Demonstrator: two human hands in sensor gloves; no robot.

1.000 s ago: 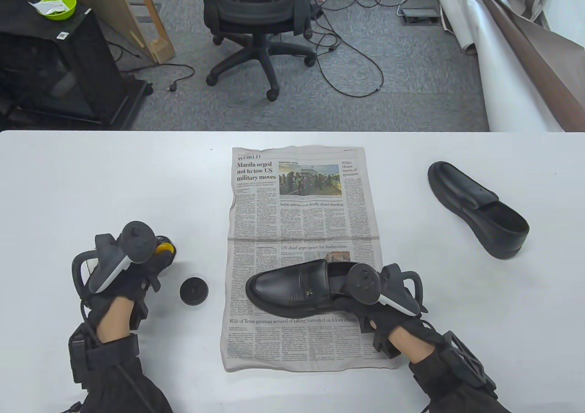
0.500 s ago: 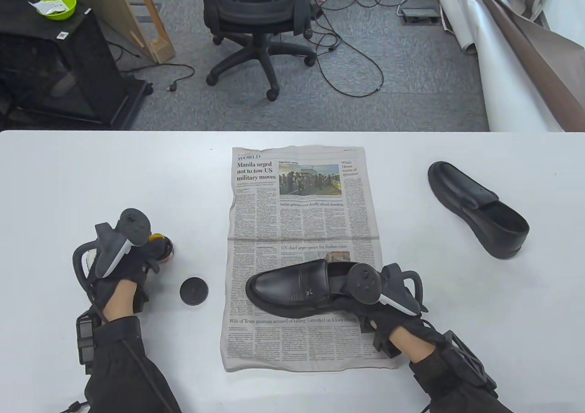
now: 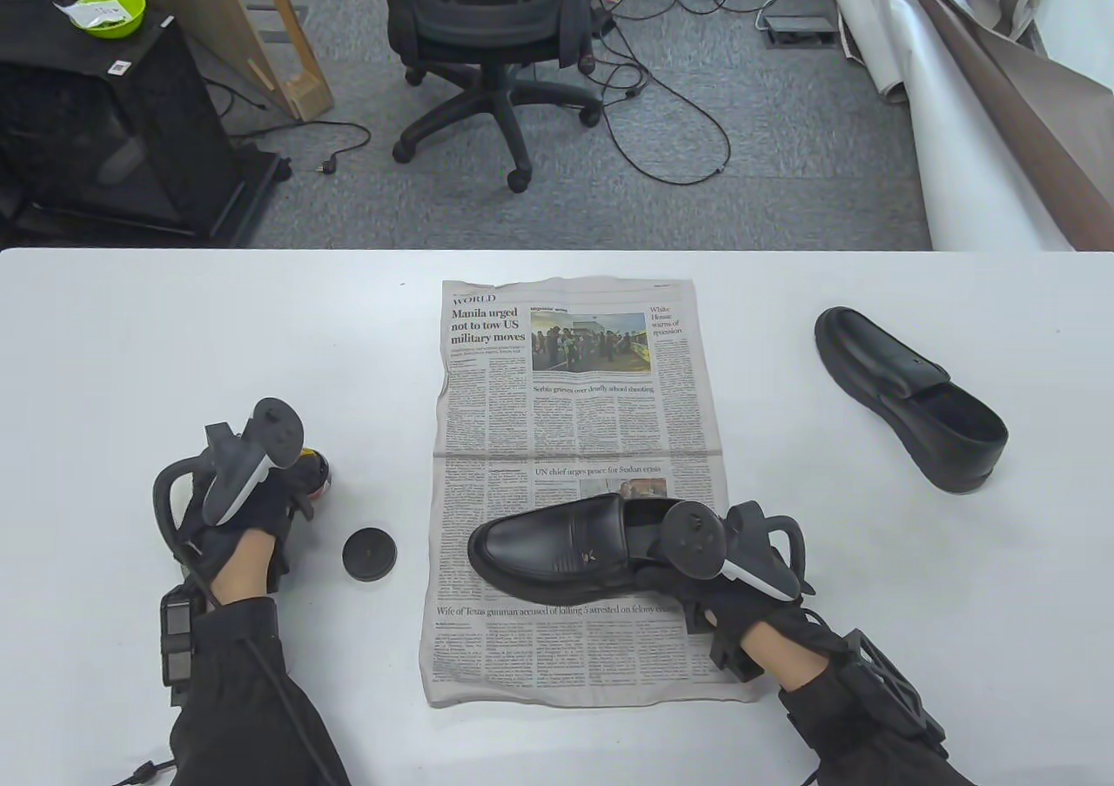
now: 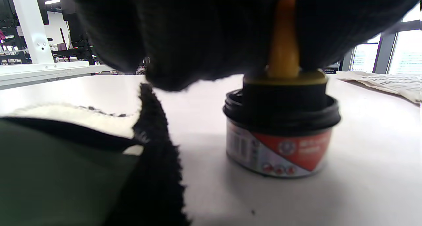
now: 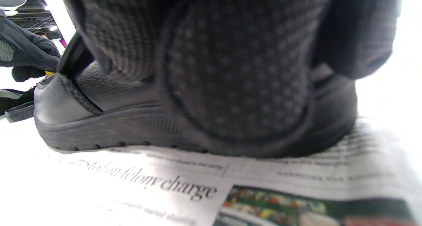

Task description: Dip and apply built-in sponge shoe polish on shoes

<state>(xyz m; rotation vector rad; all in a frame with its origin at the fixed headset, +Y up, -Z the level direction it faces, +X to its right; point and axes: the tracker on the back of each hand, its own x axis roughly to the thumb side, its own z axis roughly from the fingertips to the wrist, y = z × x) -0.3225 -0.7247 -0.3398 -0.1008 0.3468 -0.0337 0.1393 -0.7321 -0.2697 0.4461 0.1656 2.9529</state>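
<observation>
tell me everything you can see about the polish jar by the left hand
The polish jar is a small round tub with a black rim and a red and white printed label. It stands upright and open on the white table, left of the newspaper. A yellow-handled applicator, pinched by the left hand, sits down in its mouth. Its black lid lies apart on the table beside it.

polish tin mostly hidden under left hand

black loafer on newspaper, yellow-handled sponge in open polish tin
</observation>
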